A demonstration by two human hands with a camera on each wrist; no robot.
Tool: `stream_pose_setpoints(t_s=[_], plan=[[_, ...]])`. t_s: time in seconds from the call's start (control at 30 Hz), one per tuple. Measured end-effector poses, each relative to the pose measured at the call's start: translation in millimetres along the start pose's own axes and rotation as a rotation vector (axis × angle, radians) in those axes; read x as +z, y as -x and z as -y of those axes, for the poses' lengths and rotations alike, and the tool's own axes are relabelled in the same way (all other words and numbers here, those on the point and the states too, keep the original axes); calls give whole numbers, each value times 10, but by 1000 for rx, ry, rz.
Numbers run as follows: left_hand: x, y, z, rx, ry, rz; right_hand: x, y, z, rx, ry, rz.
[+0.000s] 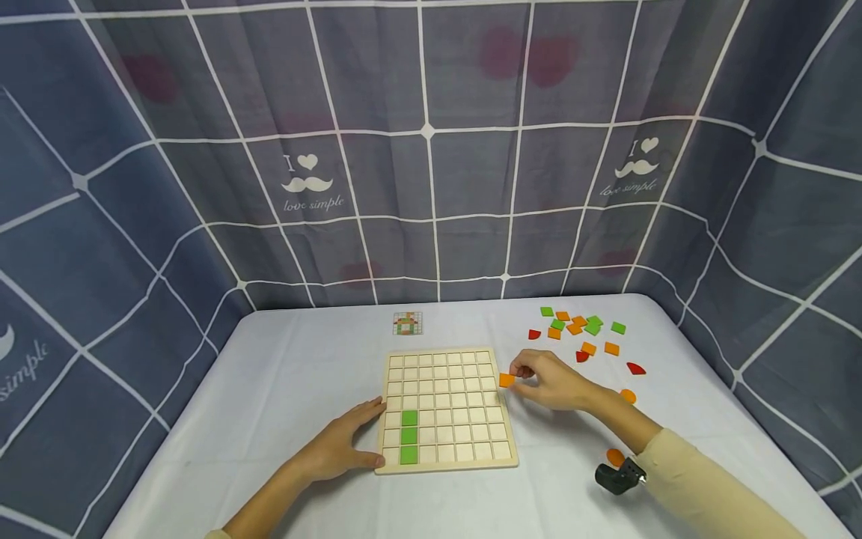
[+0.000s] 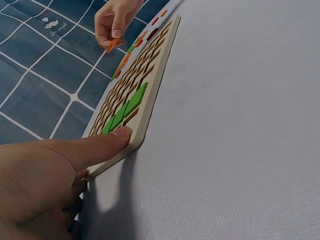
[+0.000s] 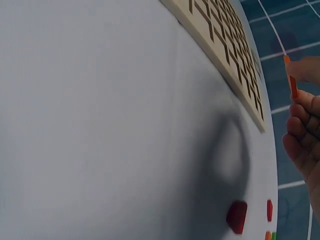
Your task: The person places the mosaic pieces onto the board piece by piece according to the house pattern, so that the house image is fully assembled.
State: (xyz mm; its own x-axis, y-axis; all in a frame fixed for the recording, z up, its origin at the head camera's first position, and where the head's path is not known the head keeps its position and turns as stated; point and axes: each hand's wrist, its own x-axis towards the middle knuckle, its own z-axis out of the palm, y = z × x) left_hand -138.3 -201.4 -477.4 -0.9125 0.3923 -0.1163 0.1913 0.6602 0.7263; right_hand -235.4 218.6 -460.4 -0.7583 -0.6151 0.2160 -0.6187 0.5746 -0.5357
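A wooden grid board [image 1: 446, 470] lies on the white-covered table, with three green square tiles [image 1: 409, 436] stacked in a column near its lower left. My left hand [image 1: 334, 442] rests along the board's left side, its straight thumb touching the lower left corner. In the left wrist view that thumb [image 2: 102, 146] lies on the rim. My right hand [image 1: 554, 380] pinches an orange square tile [image 1: 506, 380] between thumb and fingers, at the board's right edge. The right wrist view shows this orange tile [image 3: 291, 77] edge-on, raised above the table.
Several loose green, orange and red pieces [image 1: 589, 349] are scattered at the back right. Orange round pieces [image 1: 628, 396] lie near my right forearm. A small printed pattern card [image 1: 407, 323] sits behind the board. A dark checked curtain [image 1: 471, 180] surrounds the table.
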Motion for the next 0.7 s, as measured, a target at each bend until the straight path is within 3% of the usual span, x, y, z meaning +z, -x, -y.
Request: stream_pose_setpoints(t_s=[0.37,0.7], plan=[[-5,2,-9,-8,2,-10,195,-109,228,-55,-59,51],[-3,10,-5,3,4,-7,339,-172,363,-116,-14,100]])
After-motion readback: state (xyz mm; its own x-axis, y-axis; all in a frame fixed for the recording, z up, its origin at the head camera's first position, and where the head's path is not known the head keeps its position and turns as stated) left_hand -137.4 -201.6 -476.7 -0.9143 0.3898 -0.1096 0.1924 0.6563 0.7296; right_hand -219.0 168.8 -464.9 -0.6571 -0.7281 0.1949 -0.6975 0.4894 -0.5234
